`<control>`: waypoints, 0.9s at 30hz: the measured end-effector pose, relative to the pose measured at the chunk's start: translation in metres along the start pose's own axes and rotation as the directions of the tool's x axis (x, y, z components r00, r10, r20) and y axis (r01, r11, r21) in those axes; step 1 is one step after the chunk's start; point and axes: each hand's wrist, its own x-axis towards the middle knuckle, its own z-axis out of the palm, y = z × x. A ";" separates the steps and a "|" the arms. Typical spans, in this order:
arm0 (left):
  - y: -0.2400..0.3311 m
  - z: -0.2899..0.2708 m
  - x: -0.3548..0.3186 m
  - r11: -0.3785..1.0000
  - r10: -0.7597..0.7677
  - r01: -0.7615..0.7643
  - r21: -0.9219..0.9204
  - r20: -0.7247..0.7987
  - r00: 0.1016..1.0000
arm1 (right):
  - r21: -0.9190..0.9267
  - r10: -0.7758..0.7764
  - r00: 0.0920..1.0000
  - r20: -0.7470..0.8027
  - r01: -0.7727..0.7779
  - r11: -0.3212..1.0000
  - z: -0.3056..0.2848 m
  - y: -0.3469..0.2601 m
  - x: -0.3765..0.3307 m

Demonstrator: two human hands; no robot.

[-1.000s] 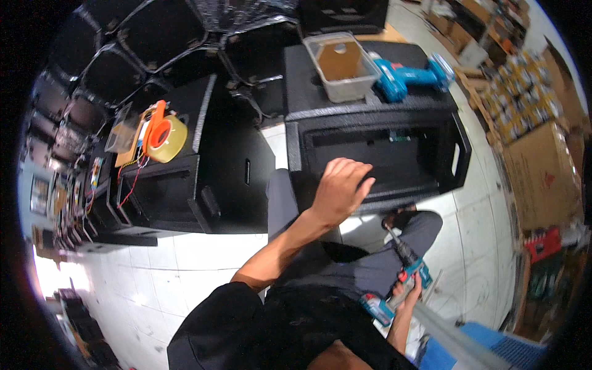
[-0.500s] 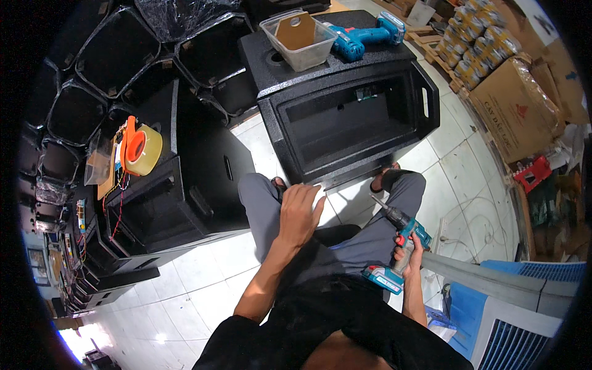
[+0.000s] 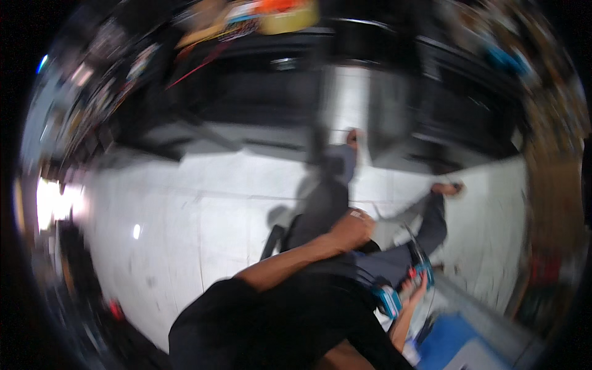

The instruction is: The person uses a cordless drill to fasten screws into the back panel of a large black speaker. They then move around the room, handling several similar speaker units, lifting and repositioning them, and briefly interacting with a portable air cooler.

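The whole picture is smeared by motion. In my right hand [image 3: 414,291] is a teal and black cordless drill [image 3: 423,267], gripped by its handle. Its thin bit points up and away from me, beside my right leg, and its teal and white battery [image 3: 388,302] sits at the handle's base. Over my lap, near my grey trousers, is my left hand [image 3: 353,229]. It looks compact, but blur hides its fingers, and nothing held shows in it.
Black speaker cabinets [image 3: 246,86] stand ahead, with another black cabinet [image 3: 472,105] to the right. A yellow tape roll [image 3: 290,18] lies at the top. White tiles [image 3: 166,203] cover the floor. A blue and white object [image 3: 453,339] is at lower right.
The view has swung left, so the cabinets and tape shift right and up in the picture. My left hand has drawn over my lap, nearer the drill. My right hand still grips the drill.
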 end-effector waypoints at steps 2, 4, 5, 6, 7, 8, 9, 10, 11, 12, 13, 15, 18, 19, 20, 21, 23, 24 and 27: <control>0.025 -0.034 -0.027 0.989 0.149 -0.149 -0.004 0.032 0.988 | -0.033 0.011 1.000 -0.005 -0.012 0.999 -0.052 0.031 0.000; 0.037 -0.020 -0.079 0.975 0.117 -0.118 0.186 0.018 0.993 | -0.220 -0.121 0.980 -0.158 0.084 0.972 -0.038 0.058 -0.029; 0.047 -0.017 -0.108 0.965 0.118 -0.116 0.237 0.006 0.993 | -0.291 -0.154 0.973 -0.171 0.099 0.952 -0.042 0.070 -0.046; 0.056 -0.017 -0.139 0.963 0.074 -0.078 0.259 0.025 0.997 | -0.334 -0.167 0.974 -0.151 0.109 0.936 -0.052 0.080 -0.060; 0.069 -0.013 -0.163 0.965 0.073 -0.083 0.248 0.050 0.996 | -0.366 -0.203 0.967 -0.153 0.135 0.921 -0.060 0.089 -0.080; 0.079 -0.010 -0.189 0.968 0.076 -0.094 0.234 0.082 0.994 | -0.386 -0.225 0.963 -0.149 0.153 0.910 -0.066 0.100 -0.098; 0.090 -0.005 -0.215 0.973 0.072 -0.083 0.214 0.057 0.996 | -0.400 -0.248 0.957 -0.152 0.169 0.901 -0.068 0.110 -0.114; 0.076 -0.015 -0.224 0.972 0.035 -0.040 0.232 0.023 0.999 | -0.425 -0.259 0.959 -0.116 0.187 0.886 -0.059 0.112 -0.120; 0.058 -0.028 -0.234 0.969 0.006 -0.004 0.247 -0.005 1.000 | -0.432 -0.255 0.963 -0.082 0.196 0.880 -0.036 0.118 -0.115; 0.061 -0.026 -0.253 0.974 0.006 0.000 0.227 -0.026 1.000 | -0.439 -0.256 0.963 -0.084 0.195 0.877 -0.040 0.123 -0.125; 0.064 -0.024 -0.270 0.978 0.013 -0.004 0.208 -0.043 0.999 | -0.439 -0.258 0.962 -0.088 0.195 0.877 -0.046 0.132 -0.137; 0.078 -0.034 -0.292 0.993 -0.029 0.021 0.112 0.066 0.997 | -0.396 -0.270 0.957 -0.105 0.209 0.894 -0.064 0.148 -0.161; 0.107 -0.072 -0.293 0.992 -0.058 0.093 -0.089 0.338 0.939 | -0.170 -0.245 0.965 -0.096 0.227 0.959 -0.071 0.172 -0.203; 0.114 -0.082 -0.302 0.978 -0.060 0.122 -0.167 0.334 0.941 | -0.055 -0.110 0.987 -0.117 0.104 0.993 -0.051 0.173 -0.218; 0.120 -0.092 -0.304 0.948 -0.092 0.188 -0.256 0.345 0.934 | 0.119 -0.039 0.983 0.182 0.017 0.993 -0.074 0.176 -0.209; 0.128 -0.099 -0.305 0.908 -0.112 0.254 -0.333 0.390 0.914 | 0.152 -0.004 0.993 0.117 -0.013 0.988 -0.058 0.177 -0.224; 0.152 -0.127 -0.302 0.726 -0.215 0.464 -0.508 0.473 0.854 | 0.160 0.084 0.967 0.239 -0.125 0.979 -0.037 0.173 -0.257; 0.156 -0.125 -0.295 0.606 -0.185 0.487 -0.629 0.485 0.855 | 0.088 0.018 0.976 0.218 -0.038 0.995 -0.030 0.169 -0.259; 0.169 -0.102 -0.303 0.165 -0.154 0.531 -0.831 0.510 0.847 | -0.024 -0.099 0.952 0.290 0.111 0.994 0.011 0.159 -0.311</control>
